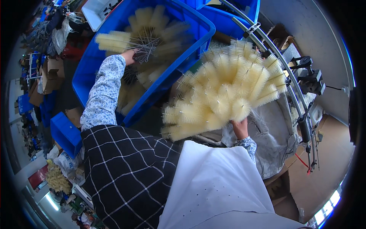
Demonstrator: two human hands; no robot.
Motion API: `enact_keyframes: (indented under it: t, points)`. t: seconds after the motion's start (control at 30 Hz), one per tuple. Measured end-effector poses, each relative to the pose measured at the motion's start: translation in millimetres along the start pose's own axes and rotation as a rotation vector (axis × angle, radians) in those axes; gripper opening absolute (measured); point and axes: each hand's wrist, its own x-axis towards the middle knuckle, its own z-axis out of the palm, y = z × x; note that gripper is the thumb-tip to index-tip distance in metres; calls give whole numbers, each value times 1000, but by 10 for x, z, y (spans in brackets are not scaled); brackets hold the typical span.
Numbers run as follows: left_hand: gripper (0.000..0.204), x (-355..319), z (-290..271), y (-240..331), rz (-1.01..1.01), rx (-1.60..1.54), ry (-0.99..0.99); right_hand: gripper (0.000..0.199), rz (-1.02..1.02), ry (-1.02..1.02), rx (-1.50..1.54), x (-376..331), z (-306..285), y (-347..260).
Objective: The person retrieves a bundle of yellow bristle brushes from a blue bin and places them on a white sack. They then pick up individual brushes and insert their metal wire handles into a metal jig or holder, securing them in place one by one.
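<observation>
My right hand (240,128) grips a big fan of cream bottle brushes (225,89) by their wire stems, held up over a grey sack. My left hand (129,56) reaches into a large blue plastic bin (95,61) and closes on a smaller bunch of the same cream brushes (143,36), their wire handles crossing just past my fingers. More brushes lie deeper in the bin, partly hidden by my patterned sleeve.
A second blue bin (228,17) stands behind the first. A metal rail (282,65) curves along the right, with a black machine part (309,76) beside it. A small blue crate (65,133) and cardboard boxes (47,78) sit on the left floor.
</observation>
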Motion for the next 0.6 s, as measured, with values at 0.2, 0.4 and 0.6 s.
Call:
enact_keyframes:
  t: [0.2,0.4,0.6]
  points:
    - [50,-176,-250,408,-55,278,5,71,-2,1,43,8,0,-5]
    - [46,-176,-300,474,-136,372,-17,74,-3,-10,50,-1,0,-24]
    - [52,-140,-196,153,-291,364,-74,74,-12,-3,33,0,10,-88]
